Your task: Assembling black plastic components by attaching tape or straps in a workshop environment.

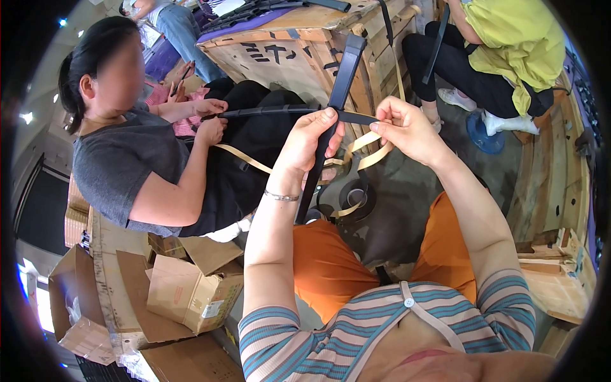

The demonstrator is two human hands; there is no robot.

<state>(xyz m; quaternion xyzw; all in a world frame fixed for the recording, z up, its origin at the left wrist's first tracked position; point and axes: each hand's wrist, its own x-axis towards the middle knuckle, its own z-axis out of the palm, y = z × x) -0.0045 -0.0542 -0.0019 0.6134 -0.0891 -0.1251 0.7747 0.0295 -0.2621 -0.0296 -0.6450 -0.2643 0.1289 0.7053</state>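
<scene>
My left hand [313,141] is closed around a long flat black strip [347,70], which stands tilted up and away from me. Between finger and thumb, my right hand [407,132] pinches a length of black tape [356,118] that reaches across to the strip by my left thumb. A pale yellow ribbon [377,156], apparently the tape's backing, loops down from my right fingers. Below my hands lies a roll of black tape [358,198] on the floor. The part of the strip inside my left palm is hidden.
At my left a seated person [143,137] holds another black strip [267,111]. A wooden crate [280,57] stands ahead, with more strips on top. Another person [509,48] in yellow sits far right near a blue stool [485,134]. Open cardboard boxes [184,290] stand lower left.
</scene>
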